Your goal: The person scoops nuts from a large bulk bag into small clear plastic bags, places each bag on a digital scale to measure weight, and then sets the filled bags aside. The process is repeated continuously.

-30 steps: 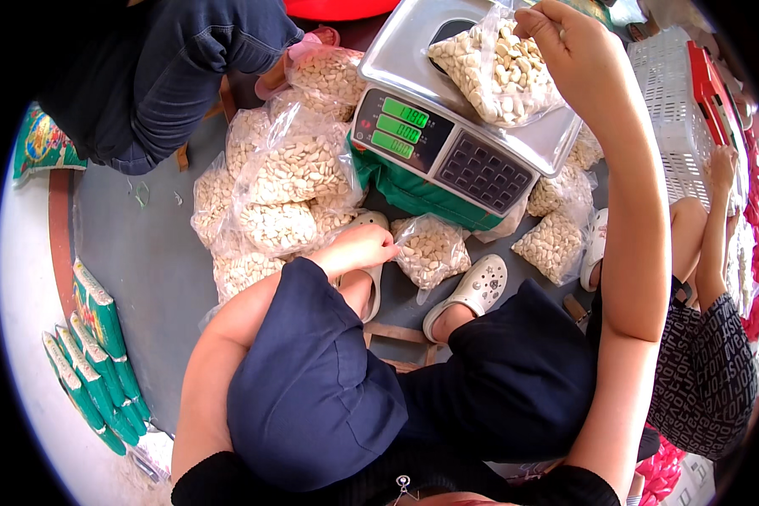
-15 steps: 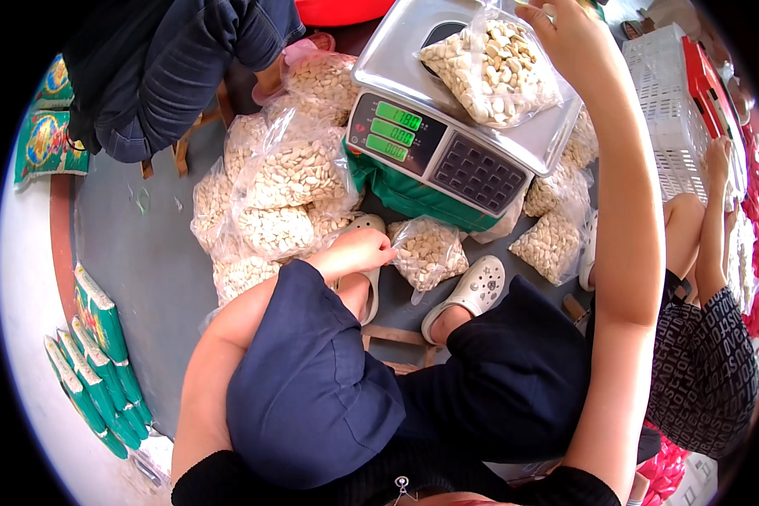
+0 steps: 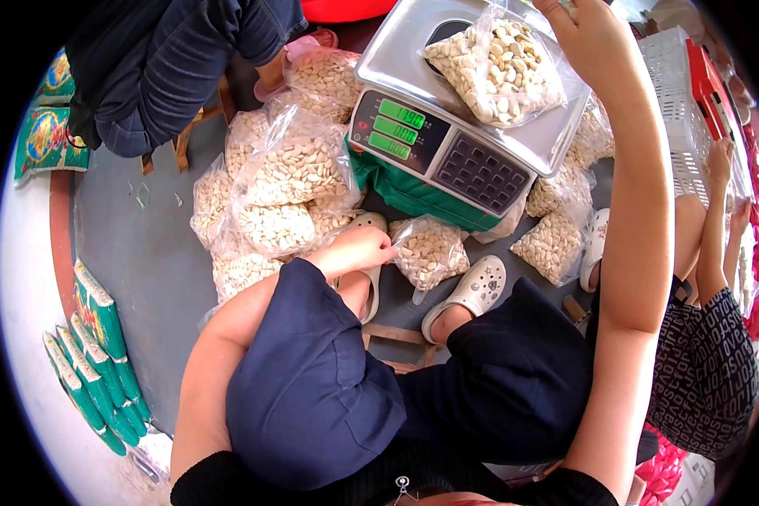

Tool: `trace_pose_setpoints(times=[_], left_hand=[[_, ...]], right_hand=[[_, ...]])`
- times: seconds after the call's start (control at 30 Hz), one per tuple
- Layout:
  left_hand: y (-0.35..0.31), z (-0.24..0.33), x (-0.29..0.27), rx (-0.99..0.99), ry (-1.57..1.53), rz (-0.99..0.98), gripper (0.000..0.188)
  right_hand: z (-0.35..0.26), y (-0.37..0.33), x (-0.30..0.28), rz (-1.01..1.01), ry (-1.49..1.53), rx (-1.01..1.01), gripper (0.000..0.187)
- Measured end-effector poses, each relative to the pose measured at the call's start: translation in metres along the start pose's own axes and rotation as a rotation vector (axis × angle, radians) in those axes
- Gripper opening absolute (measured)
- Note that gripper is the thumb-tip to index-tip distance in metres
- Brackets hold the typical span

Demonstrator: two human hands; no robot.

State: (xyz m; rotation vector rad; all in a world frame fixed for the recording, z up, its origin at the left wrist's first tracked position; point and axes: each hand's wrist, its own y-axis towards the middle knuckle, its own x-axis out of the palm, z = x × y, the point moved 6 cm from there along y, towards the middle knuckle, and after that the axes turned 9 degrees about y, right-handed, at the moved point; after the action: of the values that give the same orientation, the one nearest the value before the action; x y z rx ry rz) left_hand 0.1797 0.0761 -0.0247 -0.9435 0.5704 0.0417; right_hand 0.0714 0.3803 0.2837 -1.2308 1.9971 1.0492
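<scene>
A clear plastic bag of flat, pale seeds (image 3: pixel 510 72) lies on the steel pan of a digital scale (image 3: pixel 447 139), its display lit green. My right hand (image 3: pixel 594 38) is past the bag's far right corner, at the upper edge of the view. Its fingers are bent and partly cut off, with a small pale thing showing between them. My left hand (image 3: pixel 363 247) is curled closed in front of my left knee, beside a small bag of seeds (image 3: pixel 430 255) on the floor. Whatever its fingers may hold is hidden.
Filled seed bags (image 3: pixel 291 173) are heaped left of the scale, and more bags (image 3: pixel 550 244) lie to its right. Another person's jeans-clad legs (image 3: pixel 164 84) are at upper left. Green printed packs (image 3: pixel 101 363) lean by the left wall. White plastic crates (image 3: pixel 670 101) stand at right.
My right hand has shifted slightly to the right, away from the bag on the scale. My left hand has stayed in place. The view has moved a little.
</scene>
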Motion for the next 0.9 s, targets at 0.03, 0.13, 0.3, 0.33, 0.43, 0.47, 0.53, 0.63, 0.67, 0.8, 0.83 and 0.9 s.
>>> trace_pose_setpoints(times=[0.03,0.13,0.3,0.33,0.43,0.47,0.53,0.63,0.67,0.8,0.83,0.9], left_hand=[[0.0,0.0,0.0,-0.004,-0.006,-0.001,0.031],[-0.001,0.0,0.0,-0.016,-0.02,-0.007,0.031],[-0.004,0.0,-0.003,-0.013,-0.027,-0.004,0.031],[-0.003,0.002,-0.004,-0.012,-0.027,-0.006,0.031],[-0.003,0.0,-0.003,-0.027,-0.041,-0.015,0.03],[-0.003,-0.001,-0.003,-0.033,-0.049,-0.019,0.029],[-0.003,-0.002,-0.003,-0.043,-0.054,-0.022,0.029],[-0.003,-0.002,-0.003,-0.037,-0.043,-0.013,0.029],[-0.001,-0.003,-0.001,-0.025,-0.038,-0.008,0.03],[-0.003,-0.003,-0.002,-0.037,-0.053,-0.015,0.029],[-0.003,-0.004,-0.001,-0.034,-0.059,-0.01,0.029],[-0.003,-0.01,0.003,-0.031,-0.073,0.001,0.029]], right_hand=[[0.0,0.001,0.0,-0.011,0.006,0.02,0.02],[-0.015,-0.005,-0.002,-0.038,0.002,0.024,0.022],[-0.016,-0.01,-0.003,0.065,-0.011,-0.032,0.026],[0.012,0.0,0.001,0.102,-0.006,-0.059,0.026],[0.024,0.006,0.005,0.079,-0.032,-0.032,0.026],[0.022,0.006,0.006,0.051,-0.05,-0.006,0.025],[0.013,0.003,0.006,0.057,-0.081,0.005,0.024],[-0.003,-0.007,0.005,0.16,-0.08,-0.057,0.023],[-0.001,-0.006,0.004,0.161,-0.063,-0.059,0.023],[0.016,0.006,0.004,0.047,0.03,0.048,0.026],[0.014,0.006,0.005,0.025,0.054,0.096,0.026],[0.001,0.003,0.005,-0.025,0.085,0.16,0.027]])
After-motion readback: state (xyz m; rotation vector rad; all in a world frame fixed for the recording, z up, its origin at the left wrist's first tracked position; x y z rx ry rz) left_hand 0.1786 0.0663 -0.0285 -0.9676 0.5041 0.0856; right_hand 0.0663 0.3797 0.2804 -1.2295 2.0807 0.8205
